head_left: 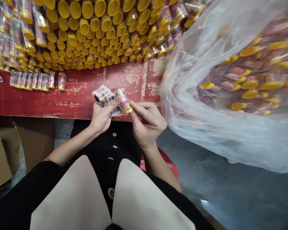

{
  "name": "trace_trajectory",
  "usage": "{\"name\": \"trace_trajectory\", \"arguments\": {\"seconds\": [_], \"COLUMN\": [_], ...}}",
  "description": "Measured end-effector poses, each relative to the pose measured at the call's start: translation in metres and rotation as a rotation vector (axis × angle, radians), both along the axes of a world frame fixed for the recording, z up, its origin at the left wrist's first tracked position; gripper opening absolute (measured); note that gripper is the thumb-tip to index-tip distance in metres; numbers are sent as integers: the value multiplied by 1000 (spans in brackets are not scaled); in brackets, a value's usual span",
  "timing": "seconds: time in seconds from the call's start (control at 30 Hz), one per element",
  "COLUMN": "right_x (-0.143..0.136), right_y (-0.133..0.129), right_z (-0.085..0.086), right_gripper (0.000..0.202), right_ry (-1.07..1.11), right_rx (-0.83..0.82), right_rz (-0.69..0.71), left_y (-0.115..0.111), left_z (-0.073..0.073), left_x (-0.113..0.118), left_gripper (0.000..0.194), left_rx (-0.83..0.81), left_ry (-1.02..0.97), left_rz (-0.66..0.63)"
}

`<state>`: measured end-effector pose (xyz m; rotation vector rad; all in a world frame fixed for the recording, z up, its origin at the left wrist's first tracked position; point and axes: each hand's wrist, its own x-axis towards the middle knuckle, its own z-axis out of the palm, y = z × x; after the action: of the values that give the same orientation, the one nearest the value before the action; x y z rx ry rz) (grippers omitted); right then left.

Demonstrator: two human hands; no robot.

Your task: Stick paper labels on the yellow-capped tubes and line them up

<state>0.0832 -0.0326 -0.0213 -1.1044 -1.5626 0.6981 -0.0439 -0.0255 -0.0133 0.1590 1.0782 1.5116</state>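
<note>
My left hand (101, 116) is closed around a fanned stack of small printed cards (103, 95), near the front edge of the table. Its thumb also presses on a small clear tube (124, 101) with a printed label and a yellow end. My right hand (148, 123) pinches the yellow end of that tube between thumb and fingertips. The tube is tilted, its yellow end toward me, just right of the cards. What is inside the tube is too small to make out.
A large pile of similar yellow-capped tubes (93, 41) fills the back of the red table (81, 102). A row of tubes (32, 80) lies at the left. On the right bulges a translucent plastic bag (182, 105) holding more tubes. Cardboard (0, 159) stands below left.
</note>
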Motion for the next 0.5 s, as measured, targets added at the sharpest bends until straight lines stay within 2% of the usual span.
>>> {"name": "trace_trajectory", "arguments": {"seconds": [0.13, 0.27, 0.4, 0.5], "right_x": [-25, -73, -147, -179], "right_y": [4, 31, 64, 70], "right_z": [-13, -48, -81, -82], "right_gripper": [27, 22, 22, 32], "right_ry": [110, 200, 87, 8], "right_rx": [-131, -284, -229, -123], "right_rz": [34, 116, 226, 466], "left_y": [-2, -15, -39, -49], "left_z": [-11, -20, -26, -28], "left_x": [-21, -59, -96, -111], "left_gripper": [30, 22, 21, 26], "left_rx": [0, -94, -153, -153], "left_ry": [-2, -37, 11, 50], "left_rz": [75, 225, 391, 431]}}
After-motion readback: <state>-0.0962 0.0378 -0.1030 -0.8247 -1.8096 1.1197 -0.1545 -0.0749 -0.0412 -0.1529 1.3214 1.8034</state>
